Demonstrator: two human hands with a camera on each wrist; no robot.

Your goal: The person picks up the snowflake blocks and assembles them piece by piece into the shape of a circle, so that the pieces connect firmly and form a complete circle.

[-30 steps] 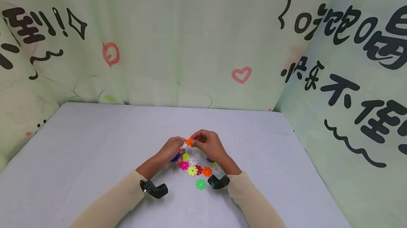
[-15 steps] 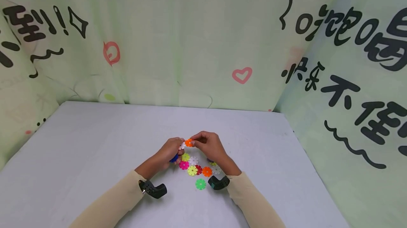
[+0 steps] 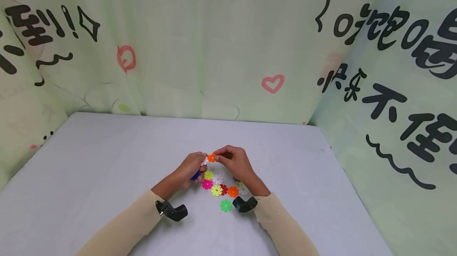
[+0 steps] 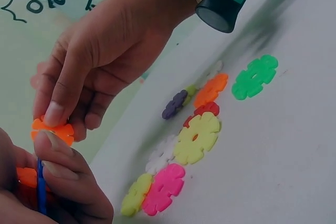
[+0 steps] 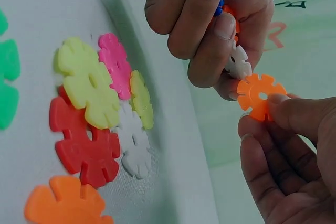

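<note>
A pale curtain (image 3: 228, 49) hung behind the white table (image 3: 107, 160), where a green disc (image 3: 226, 205) lay flat. Beyond the green disc, the right hand (image 3: 233, 161) pinched a notched orange disc (image 5: 252, 88) between thumb and fingers. Beyond it and to its left, the left hand (image 3: 192, 167) gripped a blue disc (image 3: 195, 175) and a white disc (image 5: 240, 62), which met the orange one's rim; whether they interlocked, I couldn't tell. Loose pink (image 3: 207, 184), yellow (image 3: 216, 191) and red discs (image 5: 86, 153) lay just beyond the green disc.

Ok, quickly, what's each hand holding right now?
Left hand: closed, holding a blue piece, a white piece and an orange piece.
Right hand: pinching another orange flower-shaped piece.
</note>
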